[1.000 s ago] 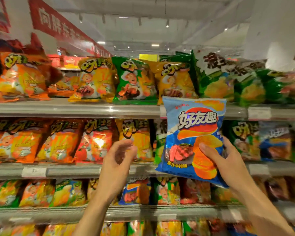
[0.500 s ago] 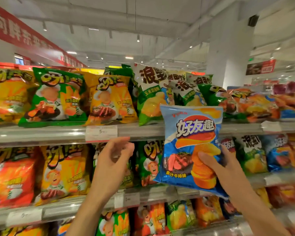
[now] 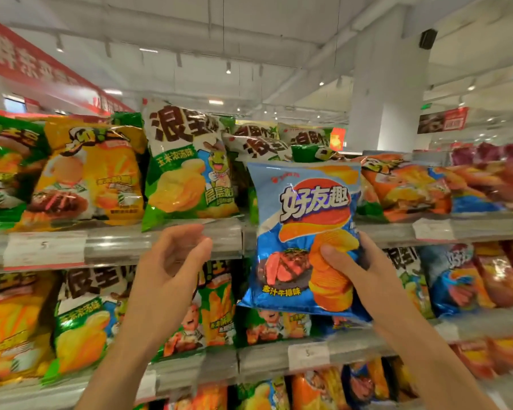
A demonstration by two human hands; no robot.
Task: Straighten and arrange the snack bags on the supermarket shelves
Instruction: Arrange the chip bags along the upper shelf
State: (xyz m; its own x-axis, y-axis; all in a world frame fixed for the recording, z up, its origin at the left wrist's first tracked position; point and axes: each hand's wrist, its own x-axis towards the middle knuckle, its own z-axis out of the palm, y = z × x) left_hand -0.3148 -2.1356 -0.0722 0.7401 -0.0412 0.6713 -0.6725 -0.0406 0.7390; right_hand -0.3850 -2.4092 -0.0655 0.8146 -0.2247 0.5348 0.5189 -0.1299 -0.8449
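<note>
Held bag: the blue snack bag is up in front of the top shelf rail, upright, face toward the camera, off any shelf.
Right hand: the right hand clamps the bag at its lower right, thumb pressed on the front and fingers wrapped behind.
Left hand: the left hand hangs loosely curled and holds nothing, just left of the bag and in front of the rail.
Handling: I judge the bag light, puffed with air and slick-filmed; the chips inside are fragile, so a hard squeeze would crush them.
Where to hold: a corner or the sealed edges look safest, with the free hand steadying the opposite side.
Likely home: blue bags of the same kind sit on the second shelf at right, among mixed packs.
Top shelf: a green-and-white bag leans over the rail; a yellow bag and orange bags slump beside it.
Shelves: clear-fronted rails carry white price tags.
Room: white ceiling with spotlights, a white pillar, red banners.
</note>
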